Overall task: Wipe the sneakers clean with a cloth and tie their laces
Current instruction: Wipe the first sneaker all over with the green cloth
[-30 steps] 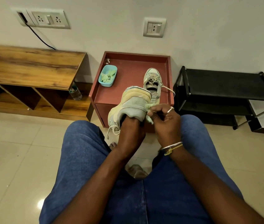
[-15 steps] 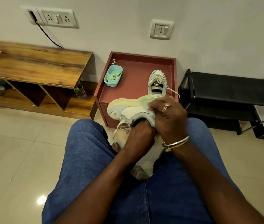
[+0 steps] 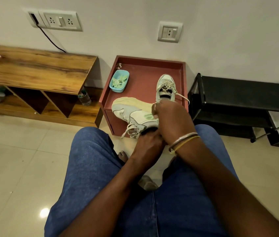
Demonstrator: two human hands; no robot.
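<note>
Pale grey-and-cream sneaker [image 3: 131, 112] at frame centre, tipped on side, sole up, laces [image 3: 131, 131] dangling loose. Left hand [image 3: 148, 144] pushed into shoe opening, gripping from inside as brace. Right hand [image 3: 169, 117] closed on light green cloth [image 3: 148, 116], pressed to heel-side panel. Second sneaker [image 3: 165, 88] upright on red-brown boxy table [image 3: 142, 86], centre right, laces untied. Blue plastic tub [image 3: 119, 80] with green scraps on table, upper left of it. Advice: keep inner hand stiff, rub short strokes, turn shoe for each panel, keep laces clear.
</note>
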